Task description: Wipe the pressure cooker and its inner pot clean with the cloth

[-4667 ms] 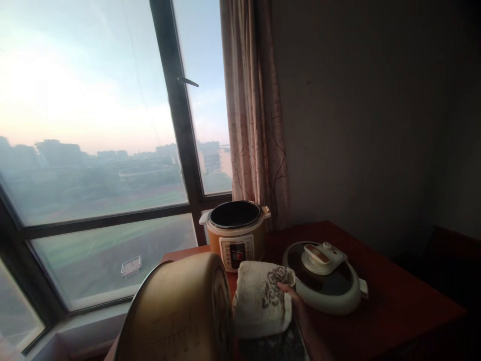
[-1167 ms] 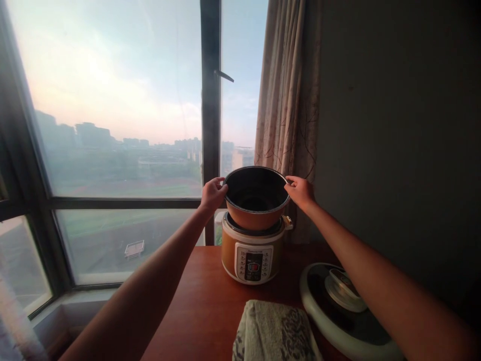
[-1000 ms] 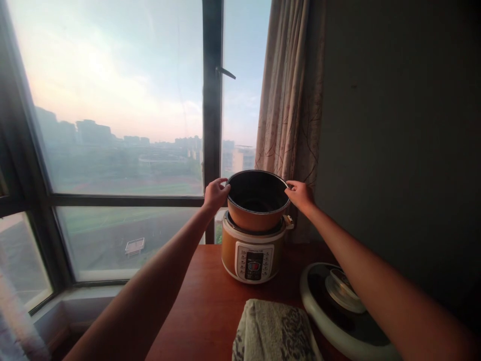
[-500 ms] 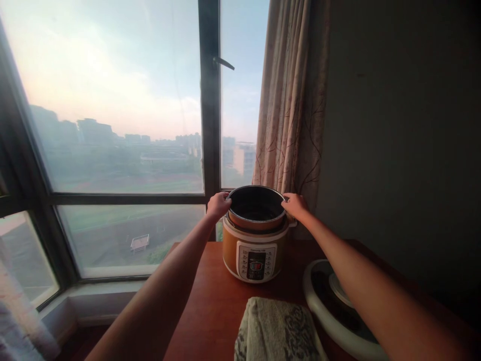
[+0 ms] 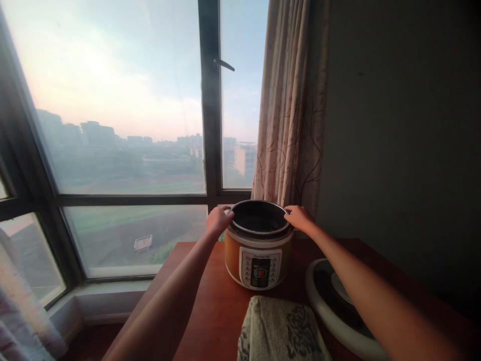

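An orange and white electric pressure cooker (image 5: 258,260) stands at the far side of a reddish wooden table (image 5: 214,311), by the window. Its dark inner pot (image 5: 259,220) sits fully down inside, only the rim showing. My left hand (image 5: 219,219) pinches the pot's left rim. My right hand (image 5: 298,217) pinches the right rim. Both arms reach forward across the table.
The cooker's white lid (image 5: 334,311) lies on the table at the right, partly behind my right arm. A folded patterned towel (image 5: 280,331) lies at the near edge. A curtain (image 5: 289,110) hangs behind the cooker beside a large window (image 5: 112,125); a dark wall fills the right.
The inner pot, held above the cooker by both hands a second ago, has come down into the cooker body and now sits seated. Earlier still, it was beside the towel near me.
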`<state>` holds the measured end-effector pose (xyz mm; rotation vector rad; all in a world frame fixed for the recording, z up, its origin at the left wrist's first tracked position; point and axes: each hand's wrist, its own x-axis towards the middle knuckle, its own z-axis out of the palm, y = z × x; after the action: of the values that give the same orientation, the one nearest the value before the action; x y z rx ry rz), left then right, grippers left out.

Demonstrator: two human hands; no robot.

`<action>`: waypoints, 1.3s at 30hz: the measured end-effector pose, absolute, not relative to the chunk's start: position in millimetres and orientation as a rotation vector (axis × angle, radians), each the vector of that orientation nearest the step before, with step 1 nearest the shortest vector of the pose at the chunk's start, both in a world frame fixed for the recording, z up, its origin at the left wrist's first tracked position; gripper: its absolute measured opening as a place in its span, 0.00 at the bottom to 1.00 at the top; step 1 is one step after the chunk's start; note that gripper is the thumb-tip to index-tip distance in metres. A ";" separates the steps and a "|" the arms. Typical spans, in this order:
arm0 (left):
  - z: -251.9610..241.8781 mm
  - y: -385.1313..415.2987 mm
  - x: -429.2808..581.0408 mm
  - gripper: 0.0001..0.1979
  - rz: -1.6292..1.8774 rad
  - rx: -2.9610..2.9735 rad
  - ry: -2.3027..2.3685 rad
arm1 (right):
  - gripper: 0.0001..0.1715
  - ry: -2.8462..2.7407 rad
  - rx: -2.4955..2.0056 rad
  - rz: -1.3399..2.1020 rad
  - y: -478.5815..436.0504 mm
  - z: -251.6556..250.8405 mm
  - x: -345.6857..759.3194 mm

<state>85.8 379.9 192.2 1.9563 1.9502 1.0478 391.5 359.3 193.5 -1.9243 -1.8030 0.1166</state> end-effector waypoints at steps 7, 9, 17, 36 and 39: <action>176.5 374.5 91.1 0.20 1.204 1.852 1.900 | 0.16 -1.824 -1.942 0.162 339.4 191.9 386.7; 171.8 371.4 91.8 0.20 1.245 1.838 1.854 | 0.16 -1.830 -1.942 0.167 332.9 191.6 386.2; 163.7 354.1 91.9 0.20 1.386 1.759 1.738 | 0.14 -1.778 -1.943 0.153 321.6 186.9 389.0; 135.0 355.7 71.6 0.25 1.736 1.343 1.213 | 0.26 -1.547 -1.839 -0.111 270.9 82.4 522.2; 128.1 357.5 73.1 0.28 1.729 1.213 1.124 | 0.25 -1.556 -1.941 -0.182 252.2 52.0 541.2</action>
<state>73.1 357.5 128.1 1.2129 1.1239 1.7286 541.2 252.2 52.0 -1.9412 -1.5556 -0.1819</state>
